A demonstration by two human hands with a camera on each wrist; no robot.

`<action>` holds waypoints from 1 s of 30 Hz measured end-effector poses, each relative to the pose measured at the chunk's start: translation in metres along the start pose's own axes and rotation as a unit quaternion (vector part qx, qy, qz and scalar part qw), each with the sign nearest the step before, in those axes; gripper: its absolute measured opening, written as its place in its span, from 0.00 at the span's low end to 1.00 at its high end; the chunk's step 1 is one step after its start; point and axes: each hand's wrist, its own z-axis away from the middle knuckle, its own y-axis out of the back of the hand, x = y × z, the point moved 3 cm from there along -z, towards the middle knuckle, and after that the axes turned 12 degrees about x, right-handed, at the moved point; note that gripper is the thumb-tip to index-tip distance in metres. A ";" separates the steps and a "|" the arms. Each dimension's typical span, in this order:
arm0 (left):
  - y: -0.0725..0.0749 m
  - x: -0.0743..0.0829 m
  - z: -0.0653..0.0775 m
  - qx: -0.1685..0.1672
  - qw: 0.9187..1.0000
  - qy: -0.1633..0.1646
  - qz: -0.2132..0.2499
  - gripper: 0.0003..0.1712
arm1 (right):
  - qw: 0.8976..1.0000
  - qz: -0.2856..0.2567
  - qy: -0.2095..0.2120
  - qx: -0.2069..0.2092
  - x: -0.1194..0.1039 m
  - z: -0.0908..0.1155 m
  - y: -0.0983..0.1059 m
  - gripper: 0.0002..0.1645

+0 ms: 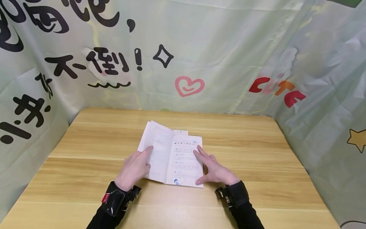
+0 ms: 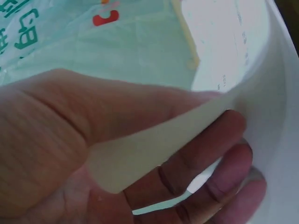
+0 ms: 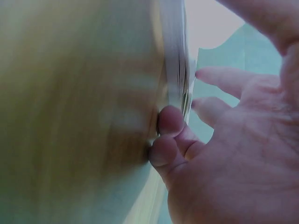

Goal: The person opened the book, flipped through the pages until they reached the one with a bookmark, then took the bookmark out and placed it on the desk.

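Note:
An open book with printed pages lies on the wooden table. Small blue drawings mark its right page, and a pale slip sticks out past its top edge. At the left side my left hand holds a page; in the left wrist view the curved page passes between the thumb and the fingers. My right hand rests spread at the book's right edge, with fingertips on the page and the thumb near the lower corner. Seen from the right wrist, two fingers bend beside the book's edge.
The wooden table reaches back to a pale green cloth printed with dark characters, a pink heart and colored letters. This cloth hangs behind the table and along both sides. A dark cable shows at the lower right.

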 end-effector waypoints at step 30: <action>-0.048 0.018 0.010 -0.172 0.976 -0.137 0.003 0.47 | 1.000 0.004 -0.001 -0.010 0.000 0.002 0.000 0.69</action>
